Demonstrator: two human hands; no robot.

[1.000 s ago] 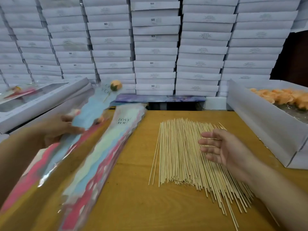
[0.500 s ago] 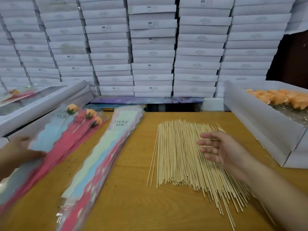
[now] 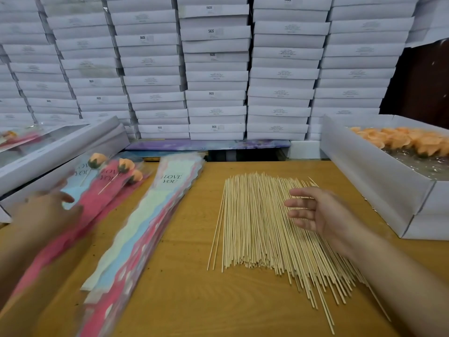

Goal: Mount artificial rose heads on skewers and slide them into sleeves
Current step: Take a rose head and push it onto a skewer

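A wide pile of wooden skewers (image 3: 262,222) lies on the table. My right hand (image 3: 315,212) hovers open over its right part, palm turned left, holding nothing. A stack of empty "LOVE YOU" sleeves (image 3: 145,229) in pale green, blue and pink lies left of the skewers. Further left lie finished sleeves (image 3: 97,198) with three orange rose heads (image 3: 97,159) on skewers inside. My left hand (image 3: 46,210), blurred, lies flat on those finished sleeves. Loose orange rose heads (image 3: 401,139) fill a white box (image 3: 369,176) at the right.
White flat boxes (image 3: 216,69) are stacked in a wall behind the wooden table (image 3: 189,300). A windowed white box (image 3: 60,144) with roses inside leans at the far left. A purple printed box (image 3: 209,144) lies at the table's back edge.
My left hand laid the sleeved rose it held up onto the finished pile at the left, drew back, then slid forward onto it. My right hand stayed over the skewers.
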